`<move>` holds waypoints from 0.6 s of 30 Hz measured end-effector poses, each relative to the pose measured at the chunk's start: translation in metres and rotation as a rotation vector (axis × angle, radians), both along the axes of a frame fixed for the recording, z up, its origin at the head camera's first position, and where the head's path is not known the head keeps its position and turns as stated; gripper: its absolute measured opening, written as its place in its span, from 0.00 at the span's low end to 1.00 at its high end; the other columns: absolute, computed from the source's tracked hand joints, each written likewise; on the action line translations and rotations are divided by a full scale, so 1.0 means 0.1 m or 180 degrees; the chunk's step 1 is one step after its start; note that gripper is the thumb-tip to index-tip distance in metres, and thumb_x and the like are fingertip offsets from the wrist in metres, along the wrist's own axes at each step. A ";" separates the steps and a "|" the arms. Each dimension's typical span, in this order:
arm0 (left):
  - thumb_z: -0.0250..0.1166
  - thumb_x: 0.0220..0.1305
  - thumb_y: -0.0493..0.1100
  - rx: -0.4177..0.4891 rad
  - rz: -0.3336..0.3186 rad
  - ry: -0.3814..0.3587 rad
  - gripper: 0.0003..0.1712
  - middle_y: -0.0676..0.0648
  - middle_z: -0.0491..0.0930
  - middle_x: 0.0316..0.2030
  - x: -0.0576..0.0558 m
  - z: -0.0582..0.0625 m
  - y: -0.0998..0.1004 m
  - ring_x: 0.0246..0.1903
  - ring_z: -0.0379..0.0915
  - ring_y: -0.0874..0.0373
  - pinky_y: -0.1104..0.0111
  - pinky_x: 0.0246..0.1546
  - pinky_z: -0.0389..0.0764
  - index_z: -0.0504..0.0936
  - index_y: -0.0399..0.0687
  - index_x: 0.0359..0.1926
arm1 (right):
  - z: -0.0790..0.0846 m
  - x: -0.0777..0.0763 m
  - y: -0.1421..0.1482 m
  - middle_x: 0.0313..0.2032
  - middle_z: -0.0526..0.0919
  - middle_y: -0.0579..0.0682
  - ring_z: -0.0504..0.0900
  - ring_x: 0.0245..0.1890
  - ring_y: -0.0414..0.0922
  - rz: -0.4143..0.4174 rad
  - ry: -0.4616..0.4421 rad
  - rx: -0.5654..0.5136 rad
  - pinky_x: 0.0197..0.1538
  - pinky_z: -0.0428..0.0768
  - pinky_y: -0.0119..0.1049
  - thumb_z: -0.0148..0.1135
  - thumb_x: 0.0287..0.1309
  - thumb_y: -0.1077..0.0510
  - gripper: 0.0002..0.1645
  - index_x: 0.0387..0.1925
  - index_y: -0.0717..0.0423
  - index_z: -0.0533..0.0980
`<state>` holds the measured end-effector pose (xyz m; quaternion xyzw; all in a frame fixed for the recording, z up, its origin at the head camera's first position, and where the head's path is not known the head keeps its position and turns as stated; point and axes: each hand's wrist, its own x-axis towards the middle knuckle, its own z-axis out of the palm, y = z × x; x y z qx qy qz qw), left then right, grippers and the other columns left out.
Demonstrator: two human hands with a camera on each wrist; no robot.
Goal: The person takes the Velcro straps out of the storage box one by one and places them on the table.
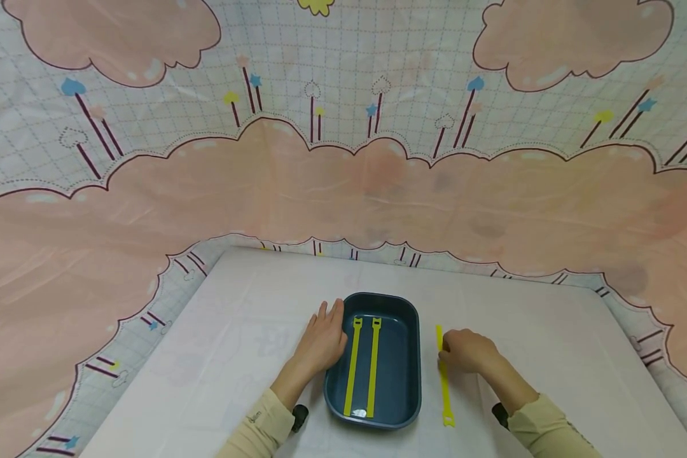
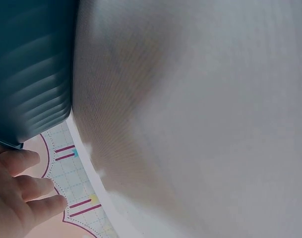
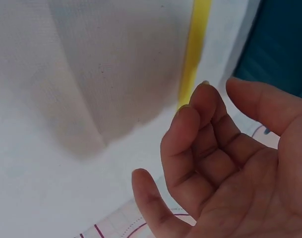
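A dark blue rectangular tray [image 1: 397, 362] lies on the table, with two yellow strap-style cable ties [image 1: 352, 369] set lengthwise and side by side in its left half. My left hand [image 1: 320, 340] rests against the tray's upper left rim. In the left wrist view its relaxed fingers [image 2: 34, 188] show just outside the tray wall [image 2: 36, 74]. To the right of the tray lies a third yellow cable tie [image 1: 446, 394], its slotted end toward me. My right hand [image 1: 469, 350] is over its upper part, with a gap between thumb and forefinger in the right wrist view.
The white table [image 1: 252, 305] extends on both sides of the tray. Behind it hangs a pink and white patterned cloth [image 1: 343, 191], which also shows past the table's side edges. A small dark device [image 1: 300, 418] sits at the left wrist, another [image 1: 499, 415] at the right.
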<state>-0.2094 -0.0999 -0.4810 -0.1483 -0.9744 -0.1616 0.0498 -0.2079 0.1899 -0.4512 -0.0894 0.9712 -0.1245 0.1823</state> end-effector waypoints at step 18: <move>0.56 0.68 0.40 -0.0001 0.0030 -0.0039 0.34 0.35 0.64 0.69 -0.01 0.00 0.02 0.70 0.52 0.35 0.42 0.64 0.60 0.60 0.30 0.70 | 0.17 -0.08 -0.14 0.25 0.74 0.46 0.71 0.26 0.43 0.0363 0.0789 -0.0232 0.30 0.74 0.37 0.65 0.56 0.60 0.04 0.32 0.55 0.77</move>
